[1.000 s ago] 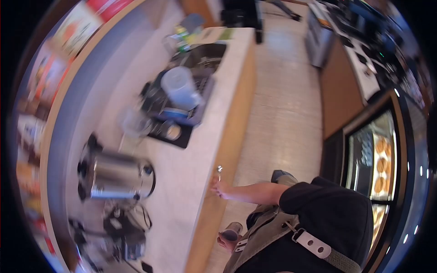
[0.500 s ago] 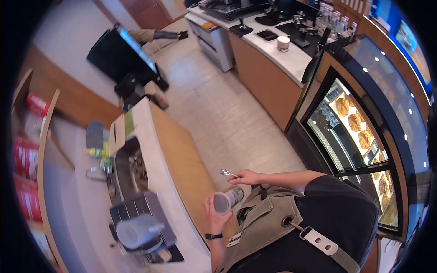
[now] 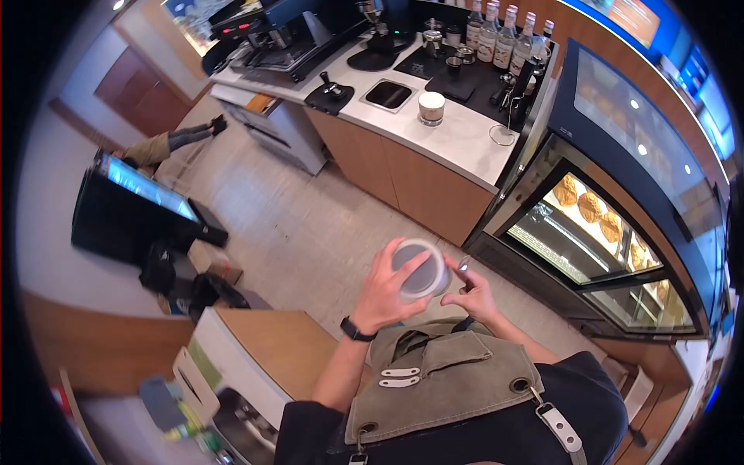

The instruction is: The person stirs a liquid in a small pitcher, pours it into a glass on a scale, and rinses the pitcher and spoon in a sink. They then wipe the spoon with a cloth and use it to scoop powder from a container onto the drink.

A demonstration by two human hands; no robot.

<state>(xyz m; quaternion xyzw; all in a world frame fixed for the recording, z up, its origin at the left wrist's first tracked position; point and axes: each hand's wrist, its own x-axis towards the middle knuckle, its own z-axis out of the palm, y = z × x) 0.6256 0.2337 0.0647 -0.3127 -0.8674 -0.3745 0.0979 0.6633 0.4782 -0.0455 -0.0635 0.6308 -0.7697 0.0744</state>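
In front of my apron, my left hand (image 3: 381, 288), with a black watch on its wrist, grips a round container (image 3: 419, 270) with a grey top and pale rim. Its fingers spread around the side and over the top. The container is slightly blurred, and its contents cannot be made out. My right hand (image 3: 473, 298) is close against the container's right side, the thumb pointing toward it. From its fingers sticks a shiny metal spoon (image 3: 464, 266), mostly hidden.
Ahead, a white counter (image 3: 465, 151) holds a layered drink in a glass (image 3: 431, 108), a tamper (image 3: 332, 87), syrup bottles (image 3: 504, 50) and an espresso machine (image 3: 283, 43). A lit pastry case (image 3: 597, 225) stands right. A sink (image 3: 244, 422) is lower left; a person's legs (image 3: 190, 138) show far left.
My view has swung from the sink side toward the far counter. The container has been raised and turned, and my right hand has come up beside it with the spoon.
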